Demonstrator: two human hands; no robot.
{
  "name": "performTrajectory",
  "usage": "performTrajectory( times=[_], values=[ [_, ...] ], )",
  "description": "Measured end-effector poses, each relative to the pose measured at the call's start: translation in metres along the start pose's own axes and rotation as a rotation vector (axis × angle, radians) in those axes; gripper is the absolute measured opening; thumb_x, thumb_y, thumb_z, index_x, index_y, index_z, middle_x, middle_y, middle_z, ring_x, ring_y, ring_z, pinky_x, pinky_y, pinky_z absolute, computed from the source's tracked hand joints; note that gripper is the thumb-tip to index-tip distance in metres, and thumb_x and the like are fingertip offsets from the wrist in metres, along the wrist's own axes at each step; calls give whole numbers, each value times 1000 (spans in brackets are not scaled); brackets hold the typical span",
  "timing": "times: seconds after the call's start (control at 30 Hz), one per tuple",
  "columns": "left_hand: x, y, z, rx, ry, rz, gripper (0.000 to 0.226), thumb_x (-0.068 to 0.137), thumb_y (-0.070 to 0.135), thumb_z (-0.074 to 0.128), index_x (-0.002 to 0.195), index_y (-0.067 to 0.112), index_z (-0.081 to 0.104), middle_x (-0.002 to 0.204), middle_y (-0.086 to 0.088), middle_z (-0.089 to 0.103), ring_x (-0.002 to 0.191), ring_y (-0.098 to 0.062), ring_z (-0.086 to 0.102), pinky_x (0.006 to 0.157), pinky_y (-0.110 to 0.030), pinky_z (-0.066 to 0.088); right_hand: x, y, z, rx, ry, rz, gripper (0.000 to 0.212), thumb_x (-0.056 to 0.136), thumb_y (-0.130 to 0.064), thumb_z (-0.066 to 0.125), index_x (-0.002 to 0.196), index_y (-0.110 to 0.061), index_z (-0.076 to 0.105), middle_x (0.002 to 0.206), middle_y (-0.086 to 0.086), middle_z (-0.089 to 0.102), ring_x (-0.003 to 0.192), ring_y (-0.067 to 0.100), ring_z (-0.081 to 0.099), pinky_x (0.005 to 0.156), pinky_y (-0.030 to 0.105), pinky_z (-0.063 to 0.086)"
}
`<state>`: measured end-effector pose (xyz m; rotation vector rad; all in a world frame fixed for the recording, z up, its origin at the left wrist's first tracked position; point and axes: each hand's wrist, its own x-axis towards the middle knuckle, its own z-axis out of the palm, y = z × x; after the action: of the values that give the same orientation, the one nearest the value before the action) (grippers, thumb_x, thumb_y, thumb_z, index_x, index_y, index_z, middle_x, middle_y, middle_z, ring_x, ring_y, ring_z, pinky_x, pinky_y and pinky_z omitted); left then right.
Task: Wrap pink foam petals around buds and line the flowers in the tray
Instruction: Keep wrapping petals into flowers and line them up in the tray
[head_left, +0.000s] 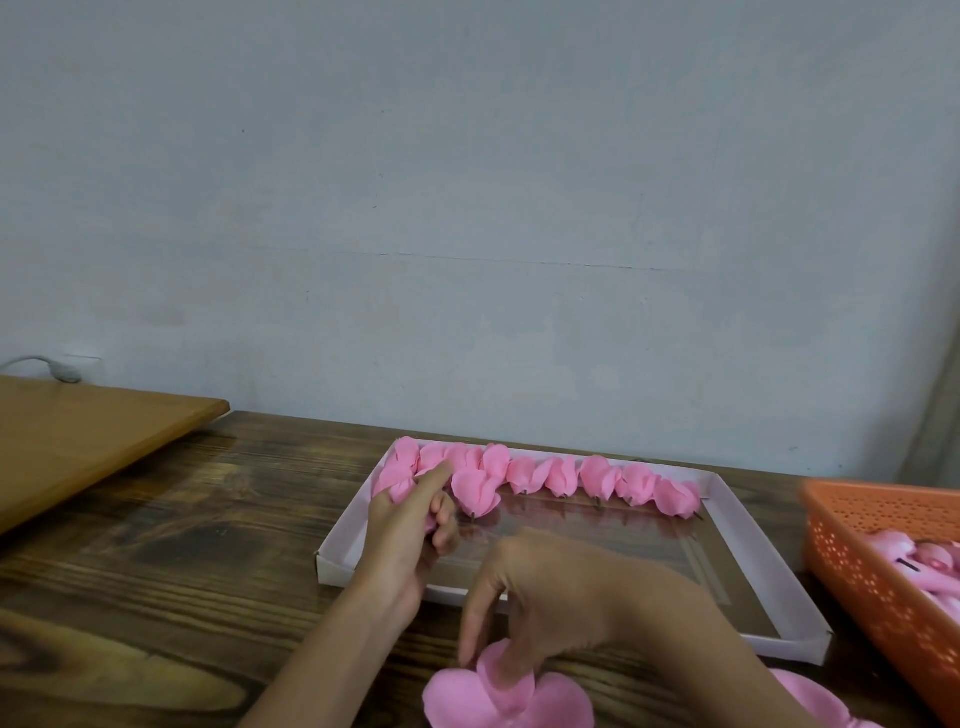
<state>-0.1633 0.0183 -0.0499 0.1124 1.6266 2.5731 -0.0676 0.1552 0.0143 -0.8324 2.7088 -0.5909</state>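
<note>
Nearest edge: pink foam petals (498, 696) lie overlapped on the tabletop (182, 545), near and right of centre.
Right hand (561, 597): just above those petals, fingers bent down, thumb and fingertips pinching the far edge of the top petal.
Left hand (410, 530): farther and to the left, over the tray's near-left corner, forefinger stretched out, other fingers curled round a flower (402, 488).
Held flower: at the left end of the row, touching its neighbours.
Tray (335, 569): pale and shallow, just beyond both hands.
Row of flowers (571, 475): lined side by side along the tray's far wall.
Basket (872, 561): orange and perforated at the right edge, with pink buds (914, 561) inside.
Board (78, 436): light wood, far left.
</note>
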Motion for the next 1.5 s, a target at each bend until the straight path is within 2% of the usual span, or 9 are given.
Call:
performTrajectory(
  times=[0.07, 0.47, 0.97, 1.5],
  values=[
    [0, 0, 0, -3, -2, 3, 52, 96, 20, 72, 51, 17, 47, 46, -1, 38, 37, -14, 32, 42, -23, 30, 1, 3, 1, 2, 0, -8, 34, 73, -3, 83, 102, -21, 82, 96, -5, 80, 68, -13, 61, 66, 2, 42],
    [-1, 2, 0, -9, -2, -8, 51, 97, 19, 72, 53, 16, 45, 46, 0, 38, 37, -14, 32, 42, -22, 29, 2, 6, 2, -13, 12, 0, 25, 73, -9, 85, 94, -23, 82, 90, -7, 79, 77, -5, 65, 67, 4, 41],
    [-3, 3, 1, -7, -6, -9, 48, 97, 20, 72, 56, 15, 46, 48, -2, 39, 38, -14, 32, 41, -23, 30, 0, 6, 1, -25, 20, -18, 21, 74, -10, 85, 91, -22, 81, 86, -7, 77, 70, -7, 61, 65, 6, 40],
    [-3, 4, 2, -20, 7, -17, 48, 97, 17, 71, 57, 14, 46, 48, -2, 40, 37, -14, 32, 41, -23, 30, 1, 6, 1, -20, 14, -12, 22, 73, -9, 85, 90, -22, 81, 88, -8, 77, 74, -6, 64, 68, 5, 41]
  ],
)
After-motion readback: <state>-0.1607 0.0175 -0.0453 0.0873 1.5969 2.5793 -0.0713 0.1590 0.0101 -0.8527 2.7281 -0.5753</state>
